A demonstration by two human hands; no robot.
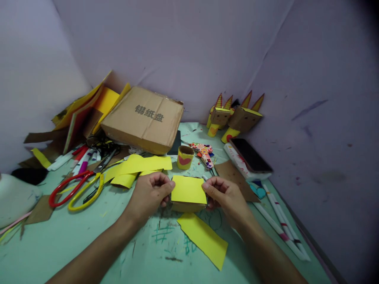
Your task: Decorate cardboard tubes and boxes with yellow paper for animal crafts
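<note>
A small cardboard box [188,206] is in front of me, with a yellow paper piece [188,190] lying over its top. My left hand [154,193] grips the left side, thumb at the paper's upper left edge. On the opposite side my right hand [226,195] does the same, thumb on the paper's right edge and fingers partly hidden behind. A loose yellow paper strip [205,240] lies just below the box. Beyond it stands a short cardboard tube [185,158] wrapped in yellow with a red heart.
Red-and-yellow-handled scissors [75,191] and yellow scraps [136,167] lie left. A large cardboard box [145,118] leans at the back. A patterned glue gun [204,152], a phone [251,154], white markers [281,227] and two cardboard figures [244,118] are to the right.
</note>
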